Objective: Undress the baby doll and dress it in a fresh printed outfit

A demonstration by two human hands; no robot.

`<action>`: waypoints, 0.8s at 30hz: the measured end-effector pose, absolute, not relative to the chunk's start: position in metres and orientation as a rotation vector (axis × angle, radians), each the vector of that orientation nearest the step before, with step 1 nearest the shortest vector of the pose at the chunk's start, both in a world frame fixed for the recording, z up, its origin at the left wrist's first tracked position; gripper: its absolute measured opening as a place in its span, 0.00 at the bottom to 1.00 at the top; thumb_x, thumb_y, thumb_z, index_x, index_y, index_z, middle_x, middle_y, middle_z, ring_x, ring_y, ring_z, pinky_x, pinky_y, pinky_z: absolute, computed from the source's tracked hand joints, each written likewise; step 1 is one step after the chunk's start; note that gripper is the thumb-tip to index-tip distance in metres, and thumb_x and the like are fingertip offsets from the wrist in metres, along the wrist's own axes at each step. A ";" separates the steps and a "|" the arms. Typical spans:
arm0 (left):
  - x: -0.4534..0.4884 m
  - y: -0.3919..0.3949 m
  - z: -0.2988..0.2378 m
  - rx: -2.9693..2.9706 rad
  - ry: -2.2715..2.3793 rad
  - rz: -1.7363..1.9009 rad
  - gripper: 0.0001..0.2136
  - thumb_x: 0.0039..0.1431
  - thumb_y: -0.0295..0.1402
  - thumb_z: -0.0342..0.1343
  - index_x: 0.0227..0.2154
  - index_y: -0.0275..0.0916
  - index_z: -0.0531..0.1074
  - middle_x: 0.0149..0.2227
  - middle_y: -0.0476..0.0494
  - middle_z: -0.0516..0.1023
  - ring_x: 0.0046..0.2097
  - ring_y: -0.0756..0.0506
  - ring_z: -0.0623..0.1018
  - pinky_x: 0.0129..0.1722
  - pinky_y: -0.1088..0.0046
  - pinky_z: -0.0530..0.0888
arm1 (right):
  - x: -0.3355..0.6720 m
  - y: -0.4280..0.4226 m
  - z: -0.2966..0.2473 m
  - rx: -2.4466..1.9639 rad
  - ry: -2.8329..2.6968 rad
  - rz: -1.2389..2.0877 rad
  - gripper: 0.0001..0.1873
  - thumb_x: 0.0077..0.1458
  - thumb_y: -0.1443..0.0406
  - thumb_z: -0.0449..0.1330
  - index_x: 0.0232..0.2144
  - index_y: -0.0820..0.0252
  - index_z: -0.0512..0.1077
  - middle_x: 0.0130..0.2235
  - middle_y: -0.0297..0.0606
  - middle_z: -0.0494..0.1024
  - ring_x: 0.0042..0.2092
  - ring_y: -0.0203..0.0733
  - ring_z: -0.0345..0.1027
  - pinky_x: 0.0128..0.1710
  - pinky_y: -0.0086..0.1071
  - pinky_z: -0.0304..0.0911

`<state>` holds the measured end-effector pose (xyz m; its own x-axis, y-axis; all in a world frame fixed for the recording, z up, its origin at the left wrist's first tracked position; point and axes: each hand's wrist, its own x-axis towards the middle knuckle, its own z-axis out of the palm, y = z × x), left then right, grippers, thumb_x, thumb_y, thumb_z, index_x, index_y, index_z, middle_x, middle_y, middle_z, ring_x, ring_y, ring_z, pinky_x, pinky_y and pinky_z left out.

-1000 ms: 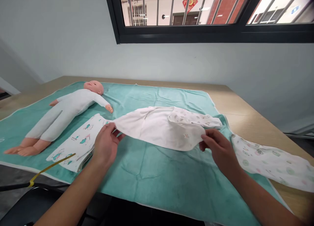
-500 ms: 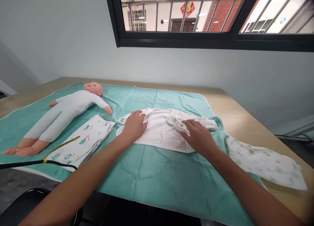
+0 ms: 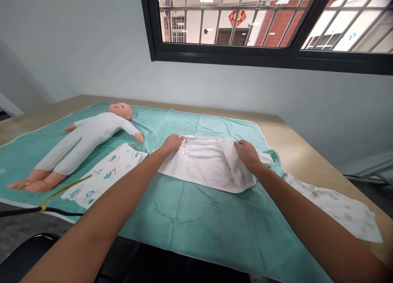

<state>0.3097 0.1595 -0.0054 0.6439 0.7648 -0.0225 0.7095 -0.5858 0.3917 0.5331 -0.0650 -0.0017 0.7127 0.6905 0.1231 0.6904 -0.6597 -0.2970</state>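
Observation:
A small white baby top (image 3: pixel 202 162) lies spread on the green blanket (image 3: pixel 184 217) in front of me. My left hand (image 3: pixel 172 144) is closed on its upper left part, near the neckline. On the other side my right hand (image 3: pixel 247 153) pinches the right front panel, which is lifted and folded over with its plain inner side showing. A patterned sleeve end sticks out beyond my right hand. My fingertips are partly hidden by the cloth and by the hands themselves.
A baby doll (image 3: pixel 89 135) in a white suit lies at the left. Beside it is a folded printed cloth (image 3: pixel 113 168), with a black cable and yellow tie (image 3: pixel 46 207) near it. Patterned baby trousers (image 3: pixel 337 209) lie at the right table edge. A barred window (image 3: pixel 224 54) is behind.
Both hands have closed on the baby top, where their fingers were looser before. The right front panel has been raised and turned, and its patterned side has given way to plain white.

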 end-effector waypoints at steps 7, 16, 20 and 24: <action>0.302 0.126 -0.012 2.799 1.042 0.509 0.15 0.64 0.28 0.44 0.50 0.35 0.68 0.55 0.29 0.70 0.55 0.36 0.71 0.52 0.58 0.67 | 0.537 -0.086 -0.006 -2.804 -1.193 -0.133 0.17 0.61 0.68 0.45 0.43 0.65 0.72 0.42 0.54 0.75 0.41 0.53 0.69 0.36 0.40 0.58; 0.347 0.104 -0.035 3.062 0.370 0.215 0.23 0.70 0.39 0.38 0.62 0.34 0.61 0.69 0.36 0.56 0.69 0.38 0.54 0.67 0.51 0.52 | 0.509 -0.080 0.002 -2.717 -1.374 -0.179 0.19 0.64 0.59 0.45 0.52 0.59 0.67 0.51 0.50 0.71 0.48 0.53 0.67 0.35 0.38 0.59; 0.364 0.123 -0.041 2.952 0.459 0.117 0.26 0.71 0.44 0.35 0.66 0.37 0.54 0.70 0.39 0.53 0.70 0.40 0.54 0.67 0.53 0.53 | 0.511 -0.115 0.004 -2.796 -1.240 -0.059 0.22 0.65 0.52 0.44 0.50 0.57 0.68 0.47 0.46 0.74 0.45 0.52 0.70 0.35 0.38 0.59; 0.376 0.120 -0.039 2.945 0.521 0.221 0.25 0.70 0.43 0.39 0.64 0.37 0.57 0.67 0.36 0.59 0.67 0.38 0.59 0.64 0.51 0.57 | 0.515 -0.155 0.001 -2.864 -1.113 0.075 0.24 0.64 0.48 0.44 0.42 0.57 0.70 0.44 0.45 0.76 0.42 0.53 0.72 0.32 0.38 0.58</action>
<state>0.3764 0.1195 -0.0392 0.9292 0.3498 0.1195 0.3287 -0.9298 0.1656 0.5149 -0.1546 0.0008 0.7369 0.6757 -0.0210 0.6723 -0.7358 -0.0815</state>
